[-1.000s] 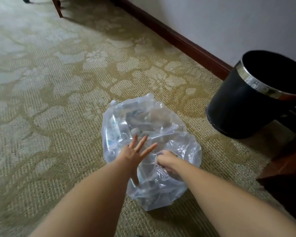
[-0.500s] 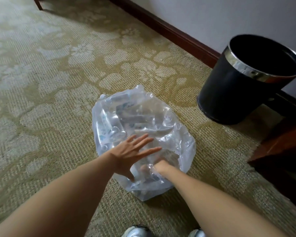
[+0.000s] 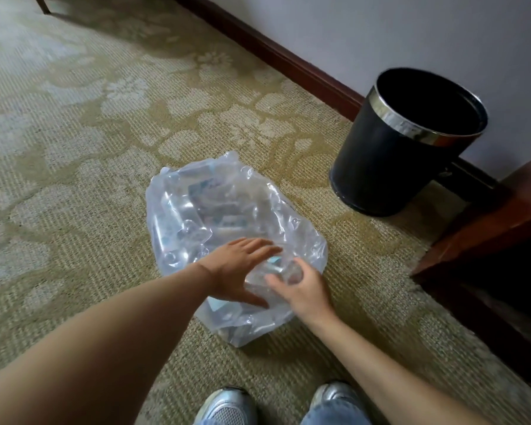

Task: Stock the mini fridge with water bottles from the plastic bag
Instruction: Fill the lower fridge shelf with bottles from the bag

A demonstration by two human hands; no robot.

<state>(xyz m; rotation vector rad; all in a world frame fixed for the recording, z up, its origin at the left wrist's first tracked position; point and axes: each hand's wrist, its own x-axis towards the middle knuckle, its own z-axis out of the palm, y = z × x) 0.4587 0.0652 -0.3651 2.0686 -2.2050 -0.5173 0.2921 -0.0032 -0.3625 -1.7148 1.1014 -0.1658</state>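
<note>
A clear plastic bag (image 3: 227,228) lies on the patterned carpet (image 3: 74,148), just ahead of the person's shoes (image 3: 227,406). Its long axis runs from the near end by the hands away toward the wall (image 3: 411,32), tilted slightly left. Bottles (image 3: 215,194) show through the film as blurred pale shapes with bluish labels; how they point cannot be told.

The left hand (image 3: 236,268) lies flat on the near part of the bag, palm down, fingers (image 3: 264,245) straight and close together, pointing right. The right hand (image 3: 304,289) is beside it on the bag's near right edge, fingers (image 3: 273,282) curled and gathering crumpled plastic.

A black bin (image 3: 396,154) with a metal rim stands apart from the bag on the right, against the wall. Dark wooden furniture (image 3: 503,228) fills the right edge.
</note>
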